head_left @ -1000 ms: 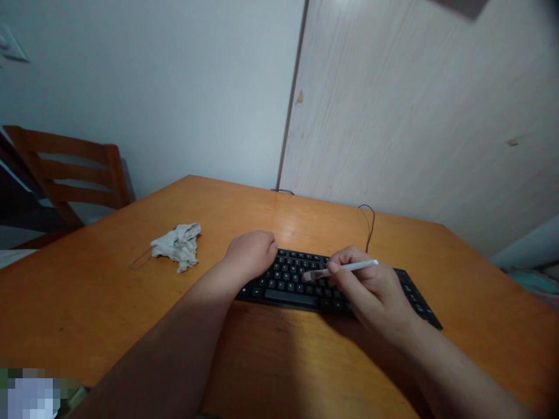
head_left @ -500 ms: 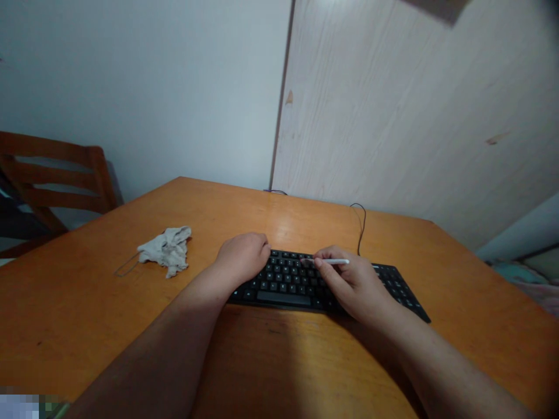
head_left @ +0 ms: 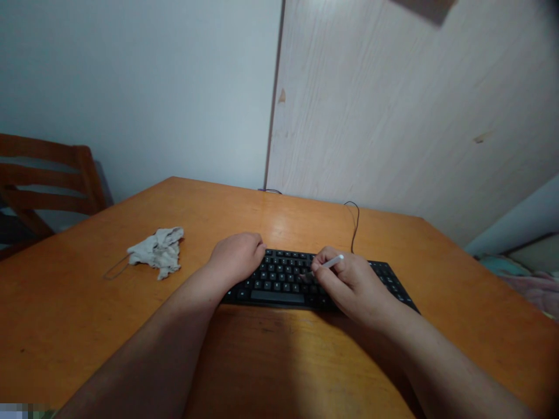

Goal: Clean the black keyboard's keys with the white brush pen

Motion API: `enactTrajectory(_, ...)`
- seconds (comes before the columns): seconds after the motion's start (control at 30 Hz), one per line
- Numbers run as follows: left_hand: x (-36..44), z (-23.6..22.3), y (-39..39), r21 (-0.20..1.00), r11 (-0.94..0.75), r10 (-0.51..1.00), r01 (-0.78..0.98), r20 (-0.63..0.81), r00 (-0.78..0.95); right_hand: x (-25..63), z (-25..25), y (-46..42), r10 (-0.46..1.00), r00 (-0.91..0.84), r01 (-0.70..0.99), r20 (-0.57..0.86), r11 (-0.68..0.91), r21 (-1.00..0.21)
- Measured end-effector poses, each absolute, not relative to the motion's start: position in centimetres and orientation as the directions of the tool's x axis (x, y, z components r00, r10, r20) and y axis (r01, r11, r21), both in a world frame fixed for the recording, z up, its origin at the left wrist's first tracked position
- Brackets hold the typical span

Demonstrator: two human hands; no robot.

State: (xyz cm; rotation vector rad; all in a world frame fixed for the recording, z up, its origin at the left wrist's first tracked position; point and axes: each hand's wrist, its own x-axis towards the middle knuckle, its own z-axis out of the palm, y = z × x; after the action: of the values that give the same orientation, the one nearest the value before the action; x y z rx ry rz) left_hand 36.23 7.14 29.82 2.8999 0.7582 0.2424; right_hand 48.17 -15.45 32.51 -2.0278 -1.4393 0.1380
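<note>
A black keyboard lies flat on the wooden table, its left end partly covered by my left hand. That hand is closed over the keyboard's upper left corner, with most of its fingers out of sight. My right hand is above the keys right of the middle. Between thumb and fingers it pinches a small brush with a thin white handle. The handle points up and to the right, while the dark, blurry tip is down at the keys.
A crumpled grey-white cloth with a loop lies on the table to the left. The black cable runs behind the keyboard towards the wall. A wooden chair stands at the left, and some fabric is beyond the right edge.
The brush has shifted slightly down the keys and its handle has tilted from nearly level to slanting upward. My left hand stays on the keyboard. The whole view has shifted slightly.
</note>
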Motion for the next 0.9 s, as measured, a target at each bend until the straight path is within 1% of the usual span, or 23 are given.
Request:
enactTrajectory(0.3, 36.38, 29.73, 6.99, 0.171, -0.88, 0.466, 0.443, 0.122, 0.877, 47.84, 33.27, -15.78, 0.903, 0.353, 0.818, 0.245, -0.171, -0.549)
enactTrajectory(0.43, 36.38, 29.64, 6.97, 0.169, -0.885, 0.455, 0.433, 0.123, 0.882, 47.73, 33.31, -15.92, 0.915, 0.344, 0.807, 0.21, -0.173, -0.565)
enactTrajectory(0.5, 36.4, 29.63, 6.97, 0.172, -0.886, 0.454, 0.431, 0.124, 0.882, 47.77, 33.3, -15.98, 0.924, 0.333, 0.788, 0.189, -0.163, -0.594)
enactTrajectory(0.57, 36.4, 29.67, 6.95, 0.178, -0.885, 0.453, 0.429, 0.124, 0.883, 47.84, 33.31, -16.03, 0.924, 0.331, 0.749, 0.189, -0.136, -0.649)
enactTrajectory(0.67, 36.35, 29.82, 6.84, 0.186, -0.883, 0.456, 0.431, 0.122, 0.882, 47.84, 33.37, -16.03, 0.894, 0.379, 0.695, 0.241, -0.103, -0.712)
enactTrajectory(0.73, 36.31, 29.93, 6.77, 0.191, -0.882, 0.457, 0.432, 0.121, 0.881, 47.71, 33.36, -15.96, 0.87, 0.402, 0.702, 0.284, -0.095, -0.705)
enactTrajectory(0.8, 36.3, 30.01, 6.72, 0.195, -0.881, 0.458, 0.431, 0.118, 0.881, 47.5, 33.25, -15.84, 0.865, 0.39, 0.733, 0.315, -0.084, -0.675)
enactTrajectory(0.9, 36.34, 30.0, 6.71, 0.194, -0.881, 0.458, 0.431, 0.119, 0.881, 47.22, 33.0, -15.7, 0.881, 0.351, 0.776, 0.318, -0.084, -0.625)
